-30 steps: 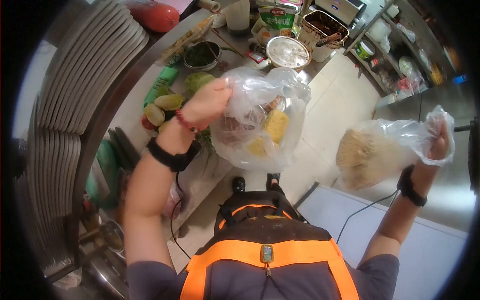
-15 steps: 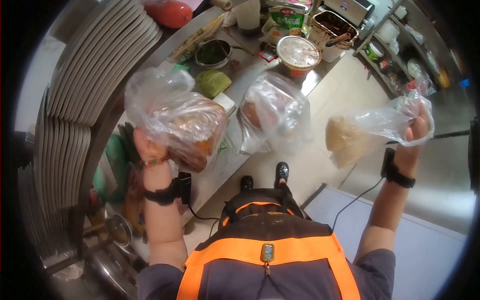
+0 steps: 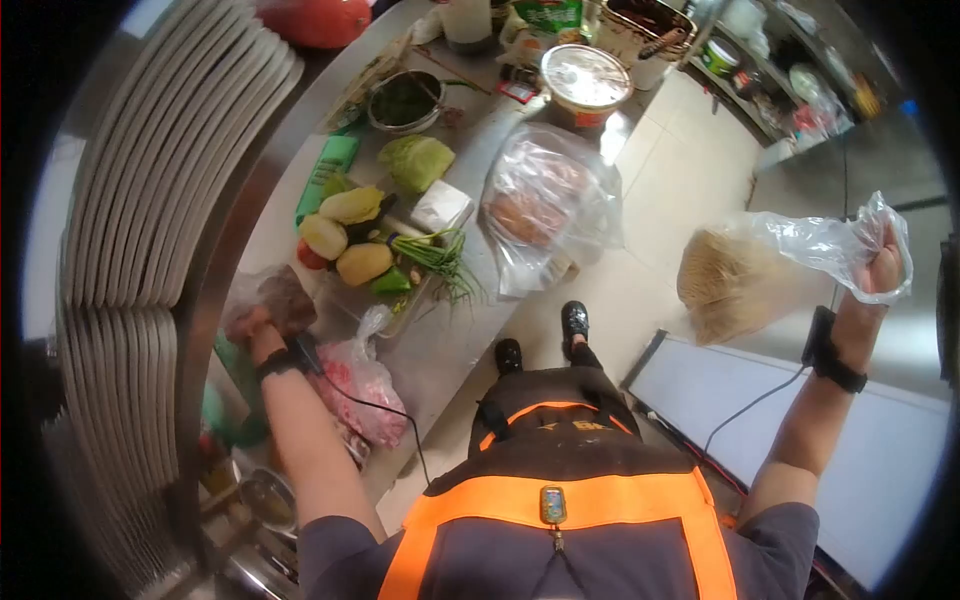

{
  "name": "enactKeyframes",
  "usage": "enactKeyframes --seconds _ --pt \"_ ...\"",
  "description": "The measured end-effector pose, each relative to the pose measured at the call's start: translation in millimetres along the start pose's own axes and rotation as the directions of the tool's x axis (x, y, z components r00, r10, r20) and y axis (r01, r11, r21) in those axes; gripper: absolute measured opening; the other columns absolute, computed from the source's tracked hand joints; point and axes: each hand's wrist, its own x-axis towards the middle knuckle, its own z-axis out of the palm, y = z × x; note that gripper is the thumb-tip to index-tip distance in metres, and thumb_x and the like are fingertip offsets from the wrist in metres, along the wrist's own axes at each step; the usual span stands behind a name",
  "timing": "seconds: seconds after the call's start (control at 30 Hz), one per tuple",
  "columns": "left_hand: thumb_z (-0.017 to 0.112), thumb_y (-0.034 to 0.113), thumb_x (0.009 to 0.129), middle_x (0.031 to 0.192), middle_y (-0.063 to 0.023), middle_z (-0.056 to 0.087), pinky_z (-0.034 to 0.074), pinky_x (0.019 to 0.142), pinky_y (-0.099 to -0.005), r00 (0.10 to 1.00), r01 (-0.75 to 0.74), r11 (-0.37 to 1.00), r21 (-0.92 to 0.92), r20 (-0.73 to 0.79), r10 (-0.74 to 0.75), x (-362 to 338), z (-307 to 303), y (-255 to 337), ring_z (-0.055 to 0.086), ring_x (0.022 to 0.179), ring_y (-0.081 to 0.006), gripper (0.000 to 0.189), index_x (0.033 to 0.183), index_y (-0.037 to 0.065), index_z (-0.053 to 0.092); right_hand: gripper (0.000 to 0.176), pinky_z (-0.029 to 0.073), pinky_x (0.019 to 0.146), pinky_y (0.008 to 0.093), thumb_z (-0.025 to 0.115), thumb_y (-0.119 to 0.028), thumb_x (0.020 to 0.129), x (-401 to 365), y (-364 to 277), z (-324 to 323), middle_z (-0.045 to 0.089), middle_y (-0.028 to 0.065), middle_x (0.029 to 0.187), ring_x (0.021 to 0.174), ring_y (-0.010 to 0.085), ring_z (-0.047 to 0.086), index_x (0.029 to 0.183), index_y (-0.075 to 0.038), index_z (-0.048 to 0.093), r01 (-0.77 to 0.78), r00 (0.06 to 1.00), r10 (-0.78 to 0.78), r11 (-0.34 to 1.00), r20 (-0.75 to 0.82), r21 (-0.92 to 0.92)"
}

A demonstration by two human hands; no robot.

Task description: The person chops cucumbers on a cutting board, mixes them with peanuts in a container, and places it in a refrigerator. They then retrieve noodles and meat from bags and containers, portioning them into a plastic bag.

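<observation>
Now left hand point(image 3: 256, 324) clutches a bag point(image 3: 278, 298) at the steel counter point(image 3: 440, 345); right hand point(image 3: 880, 270) grips noodle bag point(image 3: 735, 285) over tiles point(image 3: 670, 190).

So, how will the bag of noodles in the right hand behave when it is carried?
Probably floppy: the bag of noodles sags below the right hand gripping its bunched top. It likely swings, hanging free. The noodle mass looks light but crushable.

- You have no text here that reads clearly.
- The green packet point(image 3: 548, 14) at the far end of your worktop point(image 3: 445, 345) carries print, but it is cut by the frame edge and too small to make out.
- Your apron point(image 3: 560, 460) shows faint lettering near its top edge; the letters are blurred past reading.
</observation>
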Motion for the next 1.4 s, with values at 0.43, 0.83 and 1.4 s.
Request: enactKeyframes --seconds 0.43,0.83,1.4 --pt "0.052 0.02 0.085 0.117 -0.0163 0.053 0.041 0.092 -0.0376 0.985 0.028 0.927 -0.373 -0.146 -0.089 -196.6 -16.5 224.4 0.051 0.104 -0.0279 0.043 0.117 -0.009 0.047 0.018 0.05 0.064 0.0306 0.048 -0.022 0.093 -13.0 80.9 -93.8 0.057 0.0036 0.074 0.07 0.016 0.057 0.086 -0.008 0.056 0.086 0.95 -0.087 0.996 -0.301 -0.014" --pt "0.051 0.001 0.081 0.103 -0.0189 0.061 0.048 0.082 -0.0344 -0.074 -0.536 0.635 -0.557 0.78 0.621 -573.5 267.6 408.0 0.061 0.091 -0.0299 0.019 0.095 0.0 0.063 0.003 0.046 0.053 0.027 0.049 -0.007 0.087 25.2 248.9 -137.4 0.055 0.0033 0.075 0.06 0.0136 0.053 0.085 -0.005 0.051 -0.403 0.692 0.474 0.88 -0.544 0.252" --pt "0.062 0.025 0.079 0.106 -0.0042 0.066 0.051 0.074 -0.0329 0.104 -0.986 -0.158 0.053 0.935 -0.338 -525.2 453.0 398.5 0.062 0.1 -0.0184 0.03 0.106 0.012 0.067 0.011 0.046 0.06 0.0286 0.048 -0.005 0.084 9.5 334.8 -141.0 0.059 0.0055 0.078 0.066 0.0148 0.057 0.09 -0.001 0.057 -0.717 0.509 0.721 0.657 -0.469 0.233"
